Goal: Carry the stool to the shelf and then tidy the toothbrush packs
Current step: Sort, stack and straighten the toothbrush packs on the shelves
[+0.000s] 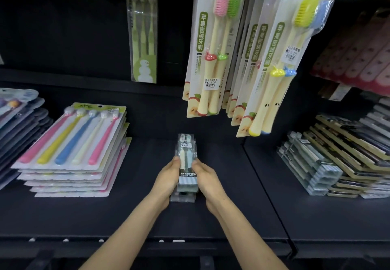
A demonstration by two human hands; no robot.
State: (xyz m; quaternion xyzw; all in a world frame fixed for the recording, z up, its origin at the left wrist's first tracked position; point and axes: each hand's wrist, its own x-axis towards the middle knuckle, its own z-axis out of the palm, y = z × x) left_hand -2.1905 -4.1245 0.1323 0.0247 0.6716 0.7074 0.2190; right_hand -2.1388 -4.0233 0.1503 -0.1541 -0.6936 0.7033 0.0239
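Black metal shelf (221, 217) fills the lower frame. At left lies one stack of cards (71, 143), about eight deep. The top card holds five brushes: pink, yellow, blue, cream and pink. Beside it, at the far left edge, sits one stack of grey packs (19, 122), too blurred to count.

At right lie two stacks touching each other: gold-edged packs (354, 147) behind, and clear boxes (312, 164) in front, four or five layers showing at their near end.

In the upper right hang apple packs. The front one (211, 54) holds two brushes, pink and green. Another (280, 65), tilted, holds two, yellow and blue. At least two more hang between them, mostly hidden. Upper centre-left hangs one green pack (143, 33) with what look like three brushes.

The toothbrush packs (186, 153) are at centre frame, a small stack of clear boxes lying lengthwise on the shelf between the card stack and the clear boxes. The top one shows two brushes, cream and pale green. How many boxes are in the stack is unclear.

Both hands hold this stack. The left hand (168, 176) clasps its left side, fingers curled down along the edge and thumb lying on top. The right hand (205, 178) mirrors it on the right side, fingers wrapped round the edge and thumb on the top box.
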